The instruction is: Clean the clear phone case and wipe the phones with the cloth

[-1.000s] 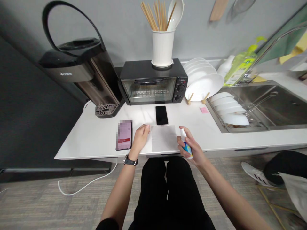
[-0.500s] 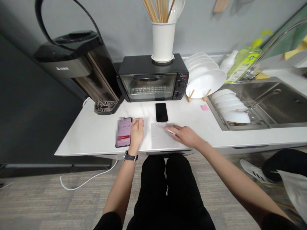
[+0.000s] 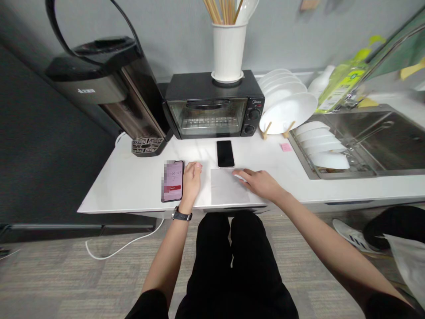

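Observation:
My left hand (image 3: 192, 180) rests on its side on the white counter, fingers curled together; whether it holds anything is hidden. Just left of it lies a phone with a lit pink screen (image 3: 173, 181). My right hand (image 3: 262, 183) is at the right part of a pale grey sheet (image 3: 227, 188), its fingers around a small white object (image 3: 240, 178), perhaps a pen or marker. A phone with a dark screen (image 3: 225, 154) lies just behind the sheet.
A black toaster oven (image 3: 209, 117) bears a white cup of chopsticks (image 3: 229, 53). A tall dispenser (image 3: 113, 88) stands left. Plates (image 3: 288, 110), a pink note (image 3: 286, 147) and a sink (image 3: 381, 146) are right. A person's shoe (image 3: 352, 235) shows low right.
The view has shifted slightly. My right hand has turned a little, and the blue part of the white object no longer shows. My left hand remains beside the lit phone.

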Motion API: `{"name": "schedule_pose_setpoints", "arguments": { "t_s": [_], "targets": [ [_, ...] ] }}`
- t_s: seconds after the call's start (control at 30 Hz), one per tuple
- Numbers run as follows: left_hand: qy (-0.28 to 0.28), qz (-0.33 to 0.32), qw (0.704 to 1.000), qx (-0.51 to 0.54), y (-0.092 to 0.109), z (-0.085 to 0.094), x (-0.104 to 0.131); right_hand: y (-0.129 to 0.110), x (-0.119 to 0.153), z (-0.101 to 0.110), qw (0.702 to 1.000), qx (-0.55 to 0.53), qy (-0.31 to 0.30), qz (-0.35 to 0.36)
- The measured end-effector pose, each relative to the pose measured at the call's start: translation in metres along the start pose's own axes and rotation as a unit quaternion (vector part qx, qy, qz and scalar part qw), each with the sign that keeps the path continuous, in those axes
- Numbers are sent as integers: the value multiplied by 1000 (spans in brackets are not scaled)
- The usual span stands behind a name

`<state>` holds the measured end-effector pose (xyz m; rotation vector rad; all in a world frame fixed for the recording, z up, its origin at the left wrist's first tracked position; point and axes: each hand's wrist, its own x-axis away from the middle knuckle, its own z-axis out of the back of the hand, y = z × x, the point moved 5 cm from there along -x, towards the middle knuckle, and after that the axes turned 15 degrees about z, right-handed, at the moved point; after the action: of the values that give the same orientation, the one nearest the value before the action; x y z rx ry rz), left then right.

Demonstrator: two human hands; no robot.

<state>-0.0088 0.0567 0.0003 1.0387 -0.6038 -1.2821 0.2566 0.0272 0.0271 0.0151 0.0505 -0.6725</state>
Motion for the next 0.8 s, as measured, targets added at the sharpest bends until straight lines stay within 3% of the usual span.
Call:
{"name": "schedule_pose_setpoints", "arguments": {
  "t_s": [0.17,0.33,0.53,0.63,0.8],
  "targets": [
    [-2,7,1000,-12,-2,-1,0,0,-2,-5,997,50,-52,18],
    [-17,29,999,12,-2,-2,2,-1,-5,-8,997,61,-47,20],
    [-55,12,995,78,8,-3,9,-4,-5,-13,998,44,-42,17],
    [-100,14,990,96,24,-2,30,-17,8,-1,999,51,5,1],
    [-230,31,968,101,57,-15,92,-63,42,13,995,23,82,51]
  ]
}}
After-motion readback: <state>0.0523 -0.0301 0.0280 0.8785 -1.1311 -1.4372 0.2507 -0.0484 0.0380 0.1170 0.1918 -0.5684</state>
